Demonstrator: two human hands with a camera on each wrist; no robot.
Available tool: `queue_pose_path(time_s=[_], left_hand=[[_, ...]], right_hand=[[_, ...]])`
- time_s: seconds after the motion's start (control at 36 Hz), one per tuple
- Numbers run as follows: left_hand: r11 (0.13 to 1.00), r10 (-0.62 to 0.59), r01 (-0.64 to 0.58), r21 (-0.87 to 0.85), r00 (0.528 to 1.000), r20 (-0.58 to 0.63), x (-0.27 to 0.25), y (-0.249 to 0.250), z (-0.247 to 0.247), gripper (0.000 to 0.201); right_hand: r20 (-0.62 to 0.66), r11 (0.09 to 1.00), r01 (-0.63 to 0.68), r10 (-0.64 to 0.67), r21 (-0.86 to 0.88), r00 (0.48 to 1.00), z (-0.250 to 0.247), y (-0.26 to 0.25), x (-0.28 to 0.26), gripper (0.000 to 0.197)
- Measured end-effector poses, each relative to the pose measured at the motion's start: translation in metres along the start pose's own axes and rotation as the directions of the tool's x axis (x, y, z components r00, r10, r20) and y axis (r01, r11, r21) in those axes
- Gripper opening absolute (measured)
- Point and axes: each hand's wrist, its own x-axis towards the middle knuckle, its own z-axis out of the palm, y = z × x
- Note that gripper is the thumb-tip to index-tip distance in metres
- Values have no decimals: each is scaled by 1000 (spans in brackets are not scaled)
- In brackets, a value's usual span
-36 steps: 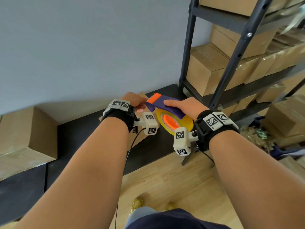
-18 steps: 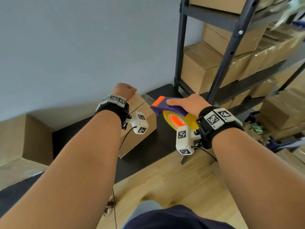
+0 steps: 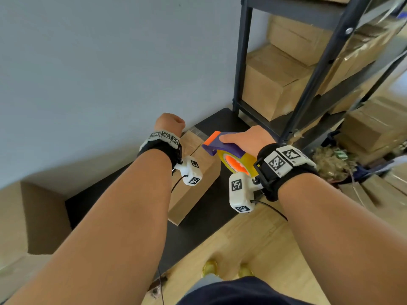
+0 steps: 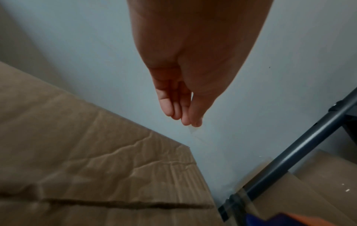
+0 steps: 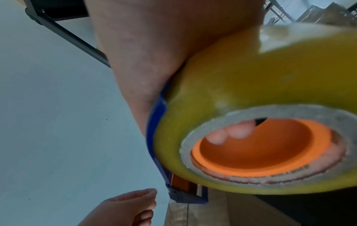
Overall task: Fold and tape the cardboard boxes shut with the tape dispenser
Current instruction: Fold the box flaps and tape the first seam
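left hand (image 3: 168, 123) has lifted clear, fingers (image 4: 181, 107) pressed together; right hand (image 3: 246, 139) grips tape dispenser (image 3: 229, 153) (purple, orange).

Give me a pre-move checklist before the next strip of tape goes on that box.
1. Tape dispenser held firmly: ok, right hand grips it, fingers hooked into the roll's orange core.
2. Left hand clear of the cutter end: ok, raised beside the box, touching nothing I can see.
3. Box flaps folded down: ok on the visible top.
4. Centre seam covered: not ok, it shows bare in the left wrist view.
5. Far edge already taped: ok, a strip lies there.
6. Free tape end ready at the cutter: cannot tell.
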Motion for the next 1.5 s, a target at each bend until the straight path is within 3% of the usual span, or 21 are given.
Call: queue_pose_path(time_s=[0.31,0.47,0.53,0.58,0.67,0.72,0.78,0.86,1.0,1.14,1.25,1.39,1.44,1.5], left_hand=[[1000,-15,15,4,993,118,24,-15,14,14],[998,-58,64,-22,976,208,27,-20,21,22],[992,-90,109,-69,969,230,22,-21,23,21],[963,-183,227,-145,946,267,19,-20,23,29],[991,-126,133,-7,952,277,11,-25,31,33],[980,-145,177,-92,949,281,11,-19,26,31],[946,-203,244,-213,959,198,11,-16,24,24],[992,-86,90,-87,995,44,14,-16,27,18],[999,8,-5,-34,994,107,1,-9,30,23],[971,145,-157,182,986,78,-9,-5,30,34],[912,237,-256,322,967,95,-26,2,35,27],[889,315,-354,290,933,174,-49,-10,38,21],[912,260,-331,242,923,284,-55,-19,40,42],[895,211,-341,290,893,399,-60,-23,39,79]], right_hand=[[-9,994,-107,106,-34,994,9,-20,4,53],[-13,991,-133,133,-2,991,7,-21,5,59],[0,990,-141,141,4,990,8,-20,6,53],[8,989,-146,146,16,989,9,-20,7,51],[1,989,-146,147,30,989,9,-19,7,52],[-3,989,-147,147,29,989,10,-19,7,52],[0,989,-149,149,23,989,10,-19,7,52],[-1,989,-147,147,18,989,10,-19,8,53],[12,990,-141,141,7,990,11,-19,8,54],[6,993,-120,120,19,993,10,-18,5,53],[4,994,-99,99,49,995,8,-14,1,50],[22,992,-77,75,96,997,7,-9,1,63],[25,991,-65,63,115,998,7,-8,1,67],[21,992,-50,48,119,999,6,-7,1,69]])
